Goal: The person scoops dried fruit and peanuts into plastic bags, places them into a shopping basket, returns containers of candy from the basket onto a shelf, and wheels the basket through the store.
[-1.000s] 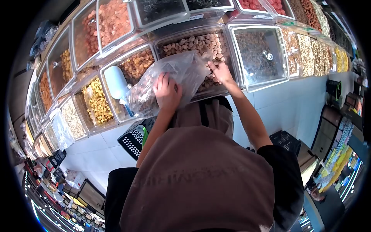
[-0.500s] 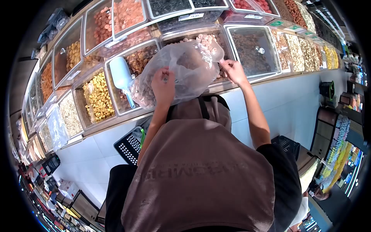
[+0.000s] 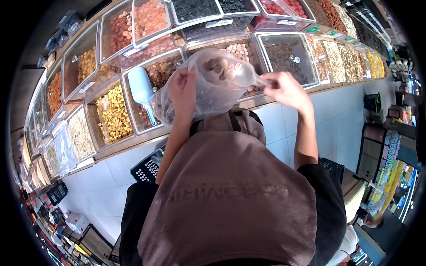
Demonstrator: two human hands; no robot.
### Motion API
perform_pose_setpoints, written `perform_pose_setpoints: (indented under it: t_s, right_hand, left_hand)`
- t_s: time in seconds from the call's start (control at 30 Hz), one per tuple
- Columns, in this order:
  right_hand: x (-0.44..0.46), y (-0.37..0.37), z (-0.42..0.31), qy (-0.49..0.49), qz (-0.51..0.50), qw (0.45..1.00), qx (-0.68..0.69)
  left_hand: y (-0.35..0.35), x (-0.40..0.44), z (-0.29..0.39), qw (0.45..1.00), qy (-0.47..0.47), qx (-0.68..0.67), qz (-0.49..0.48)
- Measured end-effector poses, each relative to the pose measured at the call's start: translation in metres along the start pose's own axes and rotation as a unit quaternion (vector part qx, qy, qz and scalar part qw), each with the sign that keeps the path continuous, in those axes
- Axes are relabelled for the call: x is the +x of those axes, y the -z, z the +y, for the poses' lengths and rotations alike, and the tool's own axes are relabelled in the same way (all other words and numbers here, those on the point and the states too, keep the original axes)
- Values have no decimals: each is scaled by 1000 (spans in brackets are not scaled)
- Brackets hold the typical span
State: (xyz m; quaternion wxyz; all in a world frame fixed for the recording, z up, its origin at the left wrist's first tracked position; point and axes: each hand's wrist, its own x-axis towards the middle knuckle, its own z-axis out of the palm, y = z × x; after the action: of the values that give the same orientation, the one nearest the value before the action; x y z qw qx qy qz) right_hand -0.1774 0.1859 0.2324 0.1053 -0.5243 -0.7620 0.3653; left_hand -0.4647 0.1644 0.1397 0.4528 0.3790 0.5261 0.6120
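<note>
My left hand is closed on the edge of a clear plastic bag, which hangs open over the front of the bins. In my right hand is the handle of a clear scoop. The scoop's head lies at the bag's mouth, with some pale pink round pieces showing at it; whether they are in the scoop or the bag I cannot tell. Behind the bag, a bin of similar pink pieces is partly hidden. A light-blue scoop rests left of the bag.
Yellow chunks fill a bin at the left. A lidded bin of dark pieces stands right of the bag. More lidded bins rise behind. Below the counter is a black perforated basket.
The scoop has come down and toward me, into line with the bag's mouth. My right hand has shifted right and turned over the handle. My left hand keeps the bag, slightly higher.
</note>
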Motion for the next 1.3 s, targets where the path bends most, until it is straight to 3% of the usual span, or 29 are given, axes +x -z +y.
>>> perform_pose_setpoints:
  t_s: [0.03, 0.13, 0.4, 0.47, 0.53, 0.57, 0.63, 0.77, 0.83, 0.87, 0.97, 1.17, 1.27, 1.3]
  right_hand:
    - [-1, 0, -30, -58, -27, 997, -31]
    - [-4, -12, -54, 6, 22, 986, -164]
    - [-8, 8, -47, -35, 48, 993, -101]
    - [-7, 16, -49, -135, 67, 983, -101]
    - [-6, 8, -24, -133, 85, 974, -164]
    - [-4, 2, -8, -150, 83, 966, -193]
    - [1, -11, 10, -206, 55, 951, -225]
    - [17, -49, 48, -219, -18, 947, -233]
    - [26, -69, 62, -185, -47, 955, -226]
    - [34, -79, 68, -186, -49, 955, -226]
    - [56, -109, 84, -214, -93, 962, -140]
    - [66, -115, 115, -243, -46, 966, -77]
    - [71, -104, 133, -316, -111, 934, 120]
    - [69, -105, 132, -336, -86, 904, 249]
  left_hand:
    - [1, 0, 4, 1000, 3, -15, 1]
    - [1, -3, 19, 997, 14, -66, 32]
    - [26, -7, 9, 998, 15, -40, 45]
    - [31, -8, 3, 999, 10, -18, 38]
    - [33, -11, -7, 985, 10, 173, 4]
    - [33, -13, -13, 985, 10, 173, 1]
    - [35, -15, -27, 916, -140, 369, -75]
    - [37, -25, -77, 882, -181, 414, -132]
    - [39, -27, -87, 793, -242, 533, -169]
    - [39, -25, -91, 793, -240, 533, -170]
    - [38, -21, -99, 800, -245, 525, -155]
    - [32, -17, -102, 783, -251, 547, -158]
    - [31, -17, -102, 779, -261, 550, -150]
    - [31, -16, -103, 777, -258, 555, -150]
